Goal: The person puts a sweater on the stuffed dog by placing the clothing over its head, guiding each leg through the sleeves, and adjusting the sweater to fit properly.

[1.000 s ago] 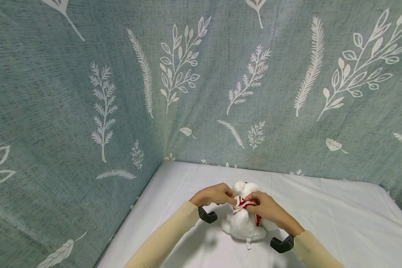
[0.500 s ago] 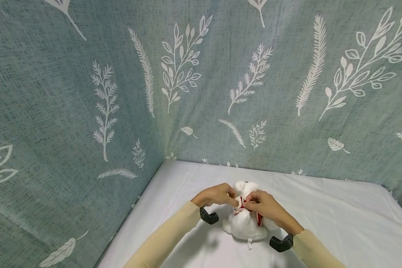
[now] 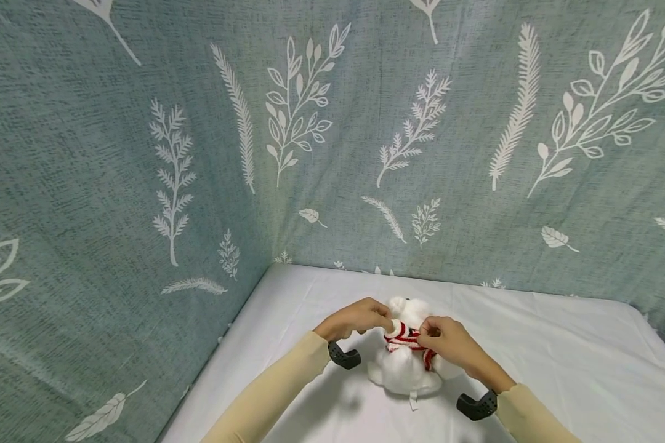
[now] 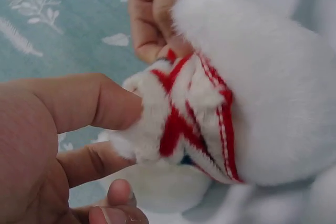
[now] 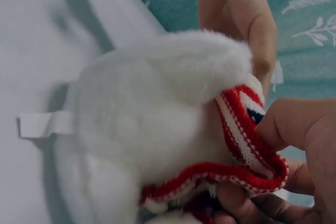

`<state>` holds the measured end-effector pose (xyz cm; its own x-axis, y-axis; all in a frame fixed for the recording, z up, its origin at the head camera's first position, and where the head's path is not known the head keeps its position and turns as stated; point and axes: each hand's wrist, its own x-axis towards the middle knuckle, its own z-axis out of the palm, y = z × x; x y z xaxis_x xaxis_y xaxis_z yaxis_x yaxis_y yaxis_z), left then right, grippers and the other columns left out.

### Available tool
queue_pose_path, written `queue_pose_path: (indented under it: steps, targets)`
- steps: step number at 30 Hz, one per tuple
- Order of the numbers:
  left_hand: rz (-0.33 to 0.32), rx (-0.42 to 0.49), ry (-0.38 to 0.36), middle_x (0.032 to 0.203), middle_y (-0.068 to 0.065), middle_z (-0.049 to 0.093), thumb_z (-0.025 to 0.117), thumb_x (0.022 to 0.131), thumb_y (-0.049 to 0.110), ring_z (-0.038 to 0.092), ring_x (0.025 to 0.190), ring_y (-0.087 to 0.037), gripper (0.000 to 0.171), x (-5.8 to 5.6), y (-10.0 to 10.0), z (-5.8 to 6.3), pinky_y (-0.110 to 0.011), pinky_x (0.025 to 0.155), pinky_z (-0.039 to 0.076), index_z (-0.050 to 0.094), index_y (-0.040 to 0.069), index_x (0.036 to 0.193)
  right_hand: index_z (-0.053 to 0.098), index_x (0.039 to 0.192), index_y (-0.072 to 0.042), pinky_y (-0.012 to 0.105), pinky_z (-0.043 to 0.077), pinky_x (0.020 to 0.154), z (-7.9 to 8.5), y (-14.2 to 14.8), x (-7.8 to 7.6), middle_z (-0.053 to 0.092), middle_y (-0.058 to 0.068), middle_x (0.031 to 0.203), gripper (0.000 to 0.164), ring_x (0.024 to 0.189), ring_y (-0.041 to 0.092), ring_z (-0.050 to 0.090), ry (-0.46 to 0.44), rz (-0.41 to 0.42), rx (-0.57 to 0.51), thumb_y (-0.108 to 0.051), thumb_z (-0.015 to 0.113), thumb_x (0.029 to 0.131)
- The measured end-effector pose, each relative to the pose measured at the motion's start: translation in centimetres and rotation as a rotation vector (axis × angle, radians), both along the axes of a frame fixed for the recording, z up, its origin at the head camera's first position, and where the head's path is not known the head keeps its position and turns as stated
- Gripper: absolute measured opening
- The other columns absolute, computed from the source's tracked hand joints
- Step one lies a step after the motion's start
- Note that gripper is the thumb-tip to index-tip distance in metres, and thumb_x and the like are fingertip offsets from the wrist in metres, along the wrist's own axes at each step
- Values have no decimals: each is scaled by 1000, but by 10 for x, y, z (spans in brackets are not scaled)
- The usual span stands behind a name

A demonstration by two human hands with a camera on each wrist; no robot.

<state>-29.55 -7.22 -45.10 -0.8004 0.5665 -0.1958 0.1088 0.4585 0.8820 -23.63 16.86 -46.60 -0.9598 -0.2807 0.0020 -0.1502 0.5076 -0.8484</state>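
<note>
While the knit garment (image 3: 403,341) was pinched by left hand (image 3: 359,317) and right hand (image 3: 450,343) on the plush toy (image 3: 406,376), it was judged soft, light, best held by its hem (image 5: 205,171).

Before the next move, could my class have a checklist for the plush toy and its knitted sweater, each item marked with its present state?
1. Left hand holding the sweater: ok.
2. Right hand pinching the sweater's hem: ok.
3. Hem flat against the plush toy: not ok; it stands away from the fur near the right hand.
4. White tag clear of the sweater: ok.
5. Sweater's front straight: cannot tell; hidden.
</note>
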Motion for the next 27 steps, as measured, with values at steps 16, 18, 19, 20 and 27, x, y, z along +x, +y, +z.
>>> queue_pose_path:
  steps: [16,18,19,20,27]
  targets:
    - [75,-14,-33,60,6,25,65,89,26,18,53,-11,34,1,-8,4,-28,50,19,45,19,64,64,84,-14,35,44,69,0,0,1,60,0,88,13,80,18,54,57,-37,93,-19,75,91]
    - [67,-59,17,60,7,25,66,90,32,18,53,-11,38,3,-6,6,-28,50,20,44,21,62,66,83,-16,35,44,69,1,-3,-1,60,0,89,17,80,18,54,87,-33,119,-27,77,92]
    - [62,-77,37,60,8,26,67,91,35,19,53,-10,40,4,-5,7,-28,50,20,44,21,62,66,83,-17,35,44,69,2,-5,-1,60,0,89,19,80,17,54,100,-36,128,-29,77,93]
    - [56,-93,55,60,8,26,69,91,37,20,53,-10,42,4,-4,7,-28,50,20,43,21,61,66,83,-17,34,45,69,2,-7,-1,60,-1,89,21,81,16,55,110,-42,135,-32,77,93]
    - [13,-158,117,58,9,21,75,91,44,19,54,-8,56,9,0,10,-27,51,20,36,23,56,69,85,-12,34,51,61,7,-21,1,65,0,87,27,64,18,63,67,-37,39,-35,81,90]
